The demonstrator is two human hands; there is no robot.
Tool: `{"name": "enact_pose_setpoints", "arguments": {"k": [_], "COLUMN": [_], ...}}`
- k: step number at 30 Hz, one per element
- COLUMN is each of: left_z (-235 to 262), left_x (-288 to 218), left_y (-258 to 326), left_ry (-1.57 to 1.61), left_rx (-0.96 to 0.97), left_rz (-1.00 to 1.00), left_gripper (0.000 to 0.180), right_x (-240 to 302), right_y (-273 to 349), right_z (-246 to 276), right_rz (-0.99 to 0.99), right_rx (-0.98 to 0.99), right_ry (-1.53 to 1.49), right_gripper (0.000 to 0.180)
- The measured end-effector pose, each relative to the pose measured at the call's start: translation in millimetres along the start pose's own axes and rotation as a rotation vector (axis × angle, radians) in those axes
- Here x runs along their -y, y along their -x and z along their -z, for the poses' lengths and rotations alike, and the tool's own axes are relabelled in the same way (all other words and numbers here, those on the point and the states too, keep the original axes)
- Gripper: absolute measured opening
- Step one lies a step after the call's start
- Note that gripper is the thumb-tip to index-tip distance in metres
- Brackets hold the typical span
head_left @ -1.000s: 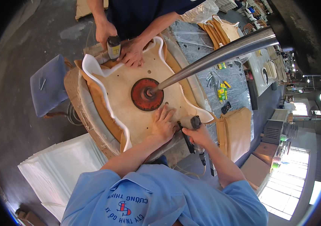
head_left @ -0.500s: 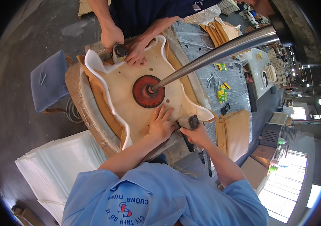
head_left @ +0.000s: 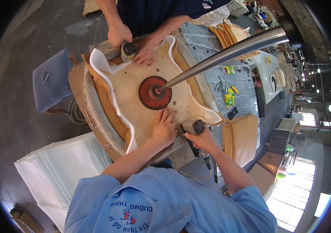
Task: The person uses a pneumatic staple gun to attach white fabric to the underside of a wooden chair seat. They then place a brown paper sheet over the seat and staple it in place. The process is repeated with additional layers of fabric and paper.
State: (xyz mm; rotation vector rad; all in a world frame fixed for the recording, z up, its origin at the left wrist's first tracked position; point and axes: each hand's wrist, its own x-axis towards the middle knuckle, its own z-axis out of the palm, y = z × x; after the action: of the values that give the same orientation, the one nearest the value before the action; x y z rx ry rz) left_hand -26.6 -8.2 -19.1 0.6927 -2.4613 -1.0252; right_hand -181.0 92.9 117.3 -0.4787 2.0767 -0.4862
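My left hand (head_left: 164,129) lies flat, fingers apart, on a plywood seat panel (head_left: 134,87) edged with white foam (head_left: 119,106) and tan cover material (head_left: 105,103). In my right hand (head_left: 203,140) is a pneumatic staple gun (head_left: 192,127), its nose at the panel's near right edge. A red round press plate (head_left: 154,93) on a steel rod (head_left: 223,58) bears down on the middle of the panel. Across from me a co-worker's hand (head_left: 119,35) grips another staple gun (head_left: 128,50) at the far edge, and the co-worker's other hand (head_left: 145,54) rests on the panel.
A blue padded seat (head_left: 52,83) holding loose staple strips stands at left, above stacked white foam sheets (head_left: 62,163). On the right, a plastic-covered table (head_left: 206,50) carries yellow-green packets (head_left: 229,97), staple strips and folded tan covers (head_left: 241,136). An air hose (head_left: 190,176) hangs below my staple gun.
The view has shifted very slightly. Both my hands and the co-worker's hands keep nearly the same places on the panel.
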Motion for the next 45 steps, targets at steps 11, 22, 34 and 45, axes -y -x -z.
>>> {"name": "enact_pose_setpoints", "arguments": {"k": [11,22,34,45], "left_z": [1.9,7.0,17.1,23.3], "left_x": [9.2,8.7,10.8,25.8], "left_y": [1.3,1.6,3.9,11.6], "left_ry": [0.036,0.137,0.151,0.21], "left_rx": [0.015,-0.03,0.026,0.107], "left_rz": [-0.023,-0.007,0.018,0.027], "left_gripper": [0.015,0.013,0.014,0.01], "right_x": [9.9,1.7,2.6,-2.4], "right_y": [3.8,11.6,12.6,11.8], "right_z": [-19.7,-25.5,-27.1,-44.6], "right_rz": [0.013,0.011,-0.008,0.105], "right_rx": [-0.046,0.03,0.048,-0.089], "right_ry": [0.049,-0.005,0.026,0.142], "right_gripper": [0.032,0.028,0.033,0.038]}}
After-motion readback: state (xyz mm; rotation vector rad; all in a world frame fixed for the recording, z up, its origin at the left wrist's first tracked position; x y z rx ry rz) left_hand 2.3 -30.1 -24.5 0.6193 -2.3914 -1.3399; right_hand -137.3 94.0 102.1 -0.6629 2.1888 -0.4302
